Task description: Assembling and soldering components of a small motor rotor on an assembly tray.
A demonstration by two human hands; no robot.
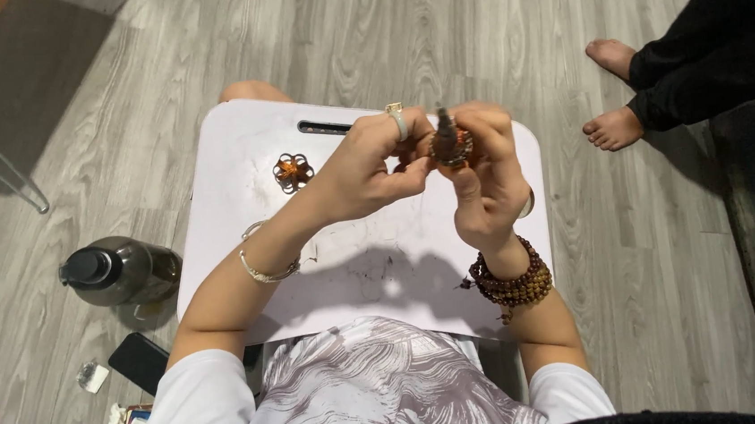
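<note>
Both hands meet above the far edge of one small white lap table (373, 266). The left hand (370, 172), with one ring on a finger and one thin bangle at the wrist, pinches one small orange and brown beaded ornament (451, 146). The right hand (483, 181), with a stack of brown bead bracelets at the wrist, closes its fingers around the same ornament. A second, flower-shaped beaded piece (293, 171) lies alone near the table's far left corner. On the floor left of the table stand one dark bottle (122, 271) and one black phone (141, 362). Another person's two bare feet (612, 90) rest far right.
</note>
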